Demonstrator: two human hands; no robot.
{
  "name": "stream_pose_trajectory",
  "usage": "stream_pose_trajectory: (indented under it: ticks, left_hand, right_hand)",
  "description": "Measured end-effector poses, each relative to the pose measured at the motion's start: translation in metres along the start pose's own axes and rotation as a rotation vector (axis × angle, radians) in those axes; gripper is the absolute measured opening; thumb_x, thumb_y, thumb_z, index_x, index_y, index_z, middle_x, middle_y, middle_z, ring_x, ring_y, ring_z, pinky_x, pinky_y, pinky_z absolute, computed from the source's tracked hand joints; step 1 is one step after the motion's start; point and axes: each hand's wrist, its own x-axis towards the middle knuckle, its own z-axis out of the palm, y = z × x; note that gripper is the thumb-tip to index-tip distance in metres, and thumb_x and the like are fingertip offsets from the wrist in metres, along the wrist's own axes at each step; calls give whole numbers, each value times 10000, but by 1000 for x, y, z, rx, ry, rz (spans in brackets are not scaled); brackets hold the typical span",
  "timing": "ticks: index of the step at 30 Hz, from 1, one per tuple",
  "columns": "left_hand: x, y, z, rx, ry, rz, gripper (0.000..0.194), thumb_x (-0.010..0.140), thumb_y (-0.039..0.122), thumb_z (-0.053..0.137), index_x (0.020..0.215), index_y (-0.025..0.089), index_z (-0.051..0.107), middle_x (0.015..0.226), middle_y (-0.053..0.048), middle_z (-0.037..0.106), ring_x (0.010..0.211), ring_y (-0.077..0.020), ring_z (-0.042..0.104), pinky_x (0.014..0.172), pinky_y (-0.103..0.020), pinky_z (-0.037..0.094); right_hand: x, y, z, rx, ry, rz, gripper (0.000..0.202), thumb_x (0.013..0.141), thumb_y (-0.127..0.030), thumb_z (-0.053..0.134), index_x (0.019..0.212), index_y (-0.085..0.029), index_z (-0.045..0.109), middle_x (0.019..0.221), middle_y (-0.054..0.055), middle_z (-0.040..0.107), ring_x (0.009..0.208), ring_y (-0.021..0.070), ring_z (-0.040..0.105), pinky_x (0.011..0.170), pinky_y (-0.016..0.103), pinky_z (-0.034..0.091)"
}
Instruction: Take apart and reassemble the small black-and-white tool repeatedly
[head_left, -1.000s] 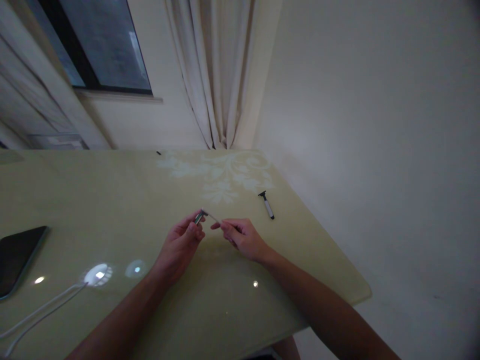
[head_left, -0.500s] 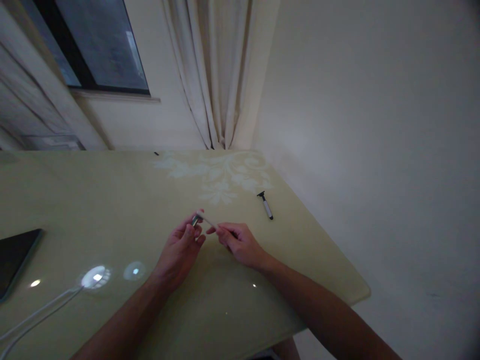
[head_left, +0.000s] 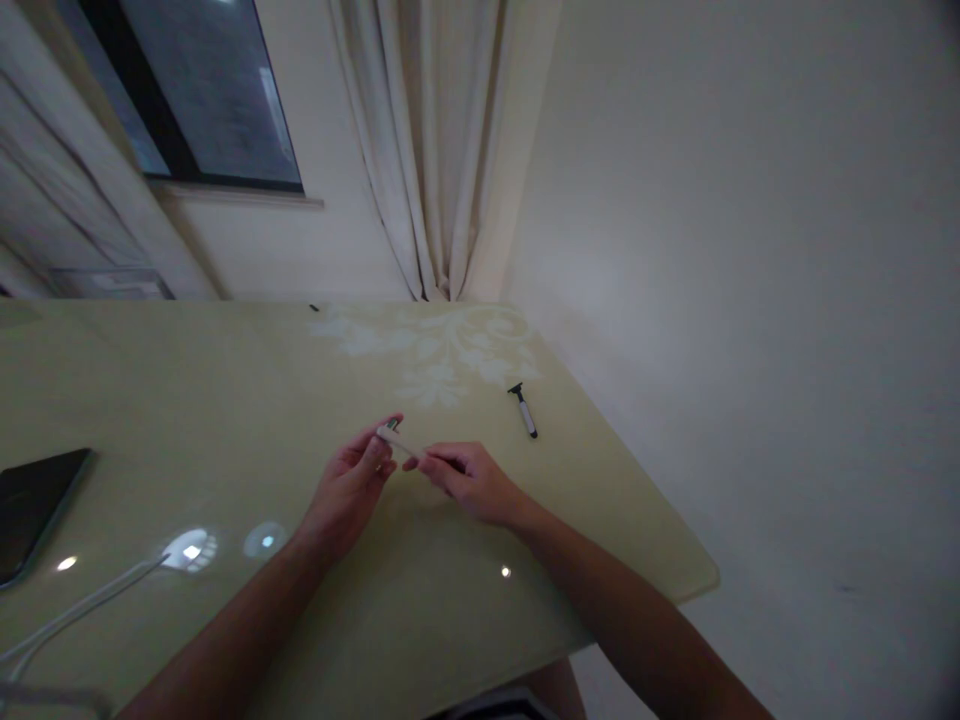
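Observation:
My left hand (head_left: 346,495) holds a small shiny metallic piece (head_left: 391,425) between thumb and fingers, above the table. My right hand (head_left: 472,482) is closed on one end of a thin pale stick (head_left: 401,443). The stick's other end lies against the metallic piece, near my left thumb. What the small piece is cannot be made out. To the right of both hands, a razor (head_left: 525,412) with a grey and black handle lies on the table, its head toward the back.
The glossy pale-green table (head_left: 225,400) has its right edge beside a wall. A dark tablet (head_left: 37,500) lies at the left, with white cables (head_left: 97,602) in front of it. Near the back edge is a small black object (head_left: 314,308). Curtains hang behind.
Both hands have shifted slightly left. The stick now lies lower across the metallic piece, closer to my left thumb. The whole view has moved a little.

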Motion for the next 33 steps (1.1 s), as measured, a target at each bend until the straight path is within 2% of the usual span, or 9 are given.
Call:
stream_pose_trajectory:
  ticks: [4,7,9,11,14,19,24,28,33]
  left_hand:
    - [5,2,-4,209,84,76,491,722,461,915,1134,215,813,1033,-44,726,673,-72,490,637,-208,431]
    - [8,3,-4,448,69,123,497,751,493,873,1163,222,812,1001,-58,750,722,-126,534,661,-239,422]
    - [11,0,-1,616,36,134,474,763,483,852,1156,221,815,965,-63,759,761,-166,570,683,-260,426]
    - [16,-7,5,724,-8,157,430,752,467,841,1107,225,823,963,-68,766,751,-184,580,687,-278,439]
    - [32,-21,20,876,-100,211,386,744,413,811,1080,224,810,971,-73,771,716,-184,586,681,-296,463]
    - [73,-47,56,1173,-153,193,393,810,269,707,1191,182,751,1003,-98,782,727,-197,639,746,-334,500]
    - [106,-68,85,1364,-150,178,381,887,255,664,1255,177,722,1089,-121,787,867,-231,690,835,-364,481]
    - [112,-75,93,1531,-114,200,388,943,402,640,1255,194,737,1122,-145,769,1139,-340,640,989,-479,393]
    - [107,-79,91,1680,-109,209,426,977,457,568,1322,256,716,1182,-142,739,1177,-356,611,1031,-522,349]
  right_hand:
    - [15,3,-32,16,308,-23,583,971,-655,561,1084,-126,781,613,-49,426,518,91,329,482,236,254]
    - [27,11,-67,-17,548,-55,651,956,-693,509,1078,-116,787,636,-41,449,509,91,323,475,238,255]
    - [31,16,-90,-113,678,-92,614,930,-662,547,1062,-117,797,660,-26,495,555,104,396,519,236,314]
    - [31,21,-109,-216,780,-95,547,910,-601,587,1032,-114,806,716,12,603,642,130,512,606,245,399]
    - [27,23,-130,-370,901,1,454,922,-478,578,1003,-101,817,870,86,752,799,179,656,746,272,477]
    - [14,23,-151,-774,958,330,339,963,-340,586,1080,-146,839,1048,116,810,965,226,737,804,268,491]
    - [6,26,-154,-861,965,455,247,934,-259,638,972,-153,858,988,168,811,948,268,758,784,289,506]
    - [5,32,-151,-927,939,511,208,923,-233,658,963,-155,847,1006,178,805,979,270,756,821,291,510]
    - [5,39,-150,-992,898,562,208,948,-221,626,991,-171,823,1034,169,796,1002,268,747,846,307,511]
